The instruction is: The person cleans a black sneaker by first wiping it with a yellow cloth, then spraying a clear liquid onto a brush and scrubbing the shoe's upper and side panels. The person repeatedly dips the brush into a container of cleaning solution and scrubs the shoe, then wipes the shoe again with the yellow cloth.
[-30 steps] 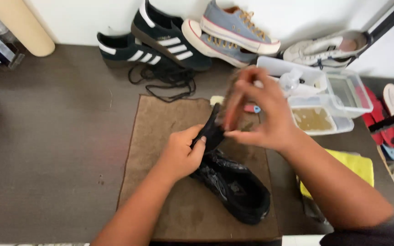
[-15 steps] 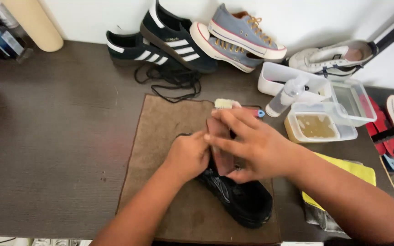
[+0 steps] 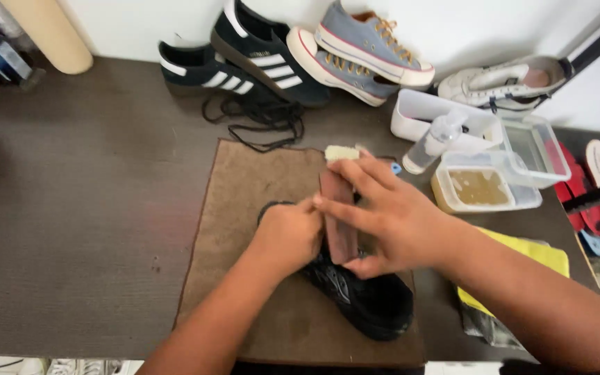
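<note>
Palm-down, right hand presses brush onto black shoe.

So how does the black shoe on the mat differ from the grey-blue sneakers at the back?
The black shoe lies alone on the brown mat, held by the left hand; the grey-blue sneakers are a pair, untouched, against the wall. The black shoe is dark all over; the sneakers have white soles and yellowish laces. The right hand holds a brown brush on the black shoe. All are low lace-up shoes.
</note>
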